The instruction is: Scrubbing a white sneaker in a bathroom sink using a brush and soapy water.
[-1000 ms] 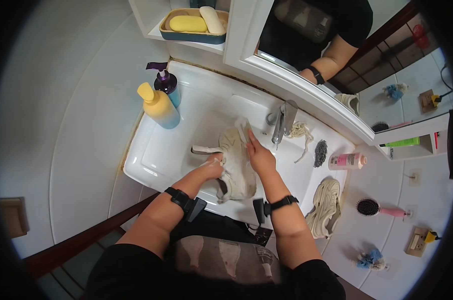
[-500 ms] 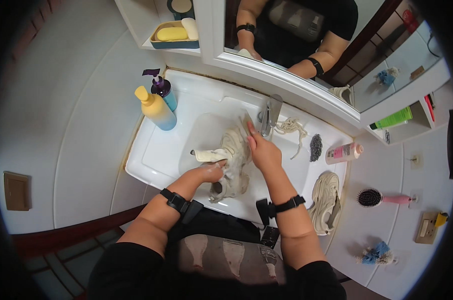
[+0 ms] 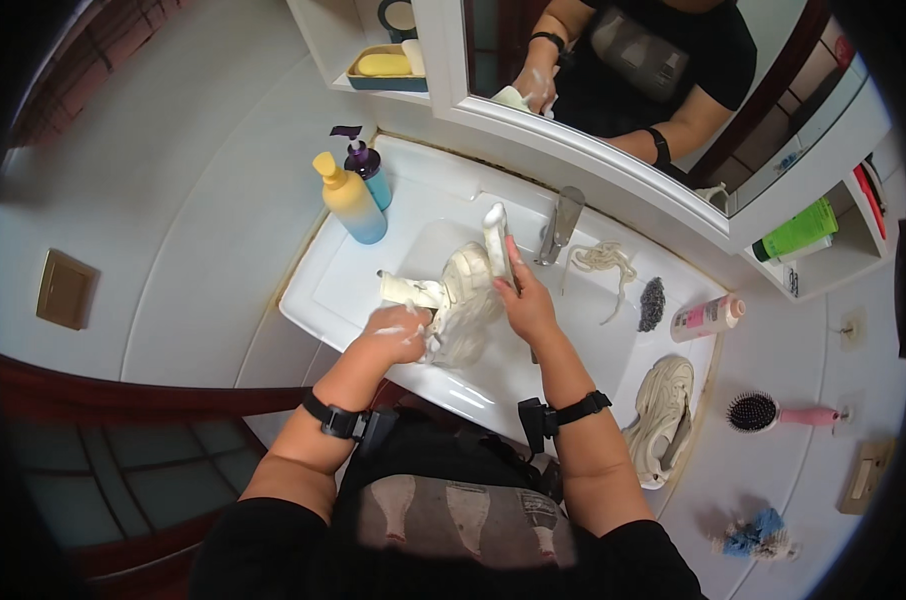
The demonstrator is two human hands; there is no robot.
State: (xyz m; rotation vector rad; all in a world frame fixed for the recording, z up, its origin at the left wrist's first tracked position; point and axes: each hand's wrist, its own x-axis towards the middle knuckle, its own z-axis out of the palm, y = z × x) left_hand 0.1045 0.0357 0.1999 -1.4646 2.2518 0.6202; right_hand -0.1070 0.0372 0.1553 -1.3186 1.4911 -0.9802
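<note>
Over the basin of the white sink (image 3: pixel 318 295), a pale shoe (image 3: pixel 468 290) is held in the air, its tongue (image 3: pixel 410 291) folded outward to the left. The left hand (image 3: pixel 398 334) is closed on the shoe near its opening, although several fingers are hidden, so their exact hold cannot be told. The right hand (image 3: pixel 529 305) grips a brush (image 3: pixel 499 250) just beside the toe part of the shoe; whether the two are touching is not clear. White foam (image 3: pixel 495 214) lies on the brush, and some also on the back of the left hand. From these signs, the step in hand seems to be the scrubbing of the shoe with soap, and the lower part of the shoe looks blurred. The next move would probably call for a steady left hand and for the bristles to be pressed flat along the side of the shoe. On the right edge of the sink, a second shoe (image 3: pixel 663 410) rests, and loose laces (image 3: pixel 603 262) lie near the faucet (image 3: pixel 564 222).
</note>
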